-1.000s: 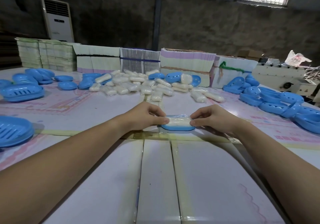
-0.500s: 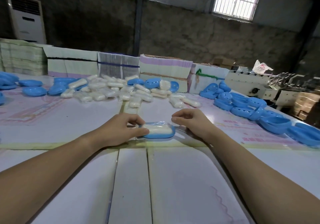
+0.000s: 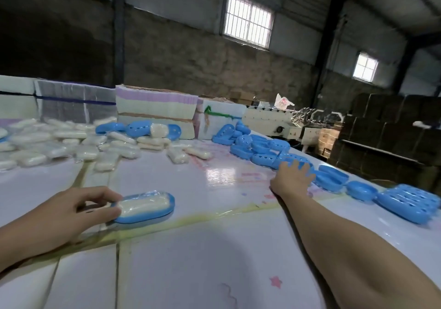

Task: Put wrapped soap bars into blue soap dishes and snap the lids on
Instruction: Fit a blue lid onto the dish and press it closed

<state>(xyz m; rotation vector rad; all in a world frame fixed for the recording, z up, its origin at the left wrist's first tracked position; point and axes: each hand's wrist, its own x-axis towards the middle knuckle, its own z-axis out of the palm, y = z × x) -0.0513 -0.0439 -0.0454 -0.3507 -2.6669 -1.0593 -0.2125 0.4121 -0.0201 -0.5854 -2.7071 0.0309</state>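
The left hand (image 3: 71,209) pinched the dish (image 3: 145,209) holding a wrapped bar (image 3: 143,202), while the right hand (image 3: 292,177) reached, fingers spread, over blue lids (image 3: 269,151).

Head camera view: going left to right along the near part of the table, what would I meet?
left hand → blue dish holding a wrapped soap bar → right hand reaching out → heap of blue lids

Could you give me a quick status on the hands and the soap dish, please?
Left hand steadying soap dish, wrapped bar seated, no lid. Right hand open, reaching at blue lids. Nothing between.
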